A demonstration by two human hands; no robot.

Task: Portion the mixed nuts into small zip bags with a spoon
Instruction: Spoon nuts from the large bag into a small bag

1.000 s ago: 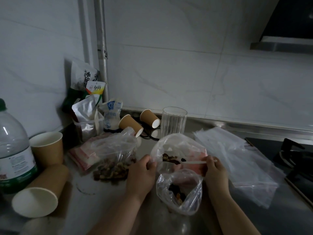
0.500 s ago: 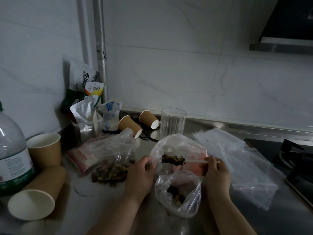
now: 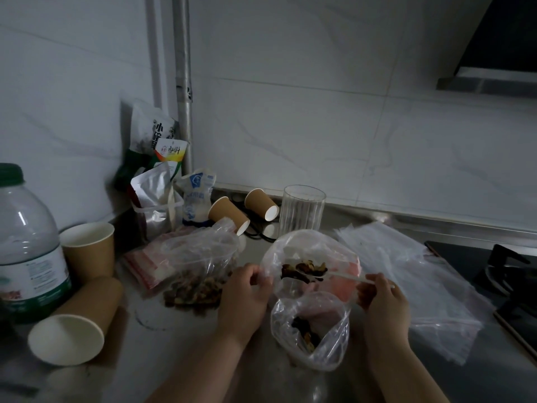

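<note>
Dim kitchen surface (image 3: 162,330) seen from above. The left hand (image 3: 244,295) pinches the left rim of a small clear zip bag (image 3: 312,333), keeping its mouth open; a few dark nuts lie at the bag's bottom. The right hand (image 3: 383,301) grips the handle end of a white spoon (image 3: 340,275), held roughly level above the bag's mouth, its bowl loaded with nuts (image 3: 303,270). Just left of the left hand lies the larger supply bag (image 3: 197,269) of mixed nuts, slumped on the surface. A stack of empty zip bags (image 3: 406,280) lies to the right, beside the stove (image 3: 508,274). Behind the held bag stands a ribbed glass (image 3: 302,210). Paper cups (image 3: 87,251), upright and toppled, a water bottle (image 3: 26,245) and snack packets (image 3: 157,175) occupy the left side and the corner.
</note>
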